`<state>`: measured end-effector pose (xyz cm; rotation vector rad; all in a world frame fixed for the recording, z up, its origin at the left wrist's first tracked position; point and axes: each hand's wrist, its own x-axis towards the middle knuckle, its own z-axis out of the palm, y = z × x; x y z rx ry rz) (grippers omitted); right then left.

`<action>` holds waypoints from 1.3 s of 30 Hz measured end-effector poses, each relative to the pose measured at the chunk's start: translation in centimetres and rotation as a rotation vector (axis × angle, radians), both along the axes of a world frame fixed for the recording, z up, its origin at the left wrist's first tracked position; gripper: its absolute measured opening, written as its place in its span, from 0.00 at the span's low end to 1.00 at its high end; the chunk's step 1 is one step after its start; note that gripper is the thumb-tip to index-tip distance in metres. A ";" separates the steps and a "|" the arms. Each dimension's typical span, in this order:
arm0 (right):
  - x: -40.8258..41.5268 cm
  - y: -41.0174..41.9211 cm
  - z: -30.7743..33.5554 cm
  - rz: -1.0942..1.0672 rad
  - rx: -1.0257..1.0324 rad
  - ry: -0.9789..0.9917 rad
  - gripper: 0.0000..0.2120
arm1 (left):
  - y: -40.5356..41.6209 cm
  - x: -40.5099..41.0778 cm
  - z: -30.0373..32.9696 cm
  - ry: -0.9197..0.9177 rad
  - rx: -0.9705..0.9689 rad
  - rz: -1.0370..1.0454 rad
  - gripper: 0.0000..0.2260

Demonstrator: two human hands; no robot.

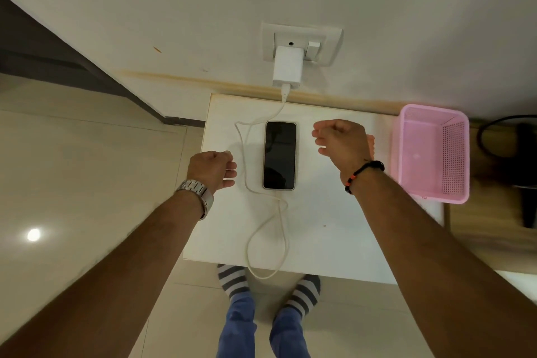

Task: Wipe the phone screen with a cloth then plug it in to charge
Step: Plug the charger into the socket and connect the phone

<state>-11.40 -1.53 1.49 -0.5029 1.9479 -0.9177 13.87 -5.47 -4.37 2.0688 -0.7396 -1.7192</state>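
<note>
A black-screened phone (279, 155) lies face up in the middle of a small white table (325, 221). A white cable (279, 224) runs from the white charger (287, 71) in the wall socket (328, 43), loops left of the phone, hangs over the table's front edge and ends at the phone's bottom end. My left hand (213, 168) hovers left of the phone with fingers loosely curled, holding nothing. My right hand (340, 142) hovers right of the phone, fingers apart and empty. No cloth is clearly visible; something peach-coloured (370, 144) peeks out behind my right hand.
A pink plastic basket (430, 154) stands at the table's right edge. Dark cables and a dark object (520, 154) lie on the floor further right. The wall is just behind the table. My striped socks (235, 282) show below the table's front edge.
</note>
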 end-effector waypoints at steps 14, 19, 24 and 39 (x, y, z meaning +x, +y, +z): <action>0.4 1.3 -1.6 0.010 0.060 -0.056 0.12 | 1.6 -0.2 -1.4 -0.019 0.131 -0.118 0.08; 0.4 1.3 -2.0 0.028 0.077 -0.063 0.11 | 2.3 -0.2 0.1 0.101 0.320 -0.183 0.13; 0.9 1.3 -2.7 0.103 0.099 -0.045 0.12 | 1.6 -0.5 1.5 0.158 0.245 -0.088 0.04; 4.1 -4.5 -2.8 0.267 0.005 -0.035 0.06 | -11.4 5.5 -0.1 -0.570 -0.520 -0.303 0.06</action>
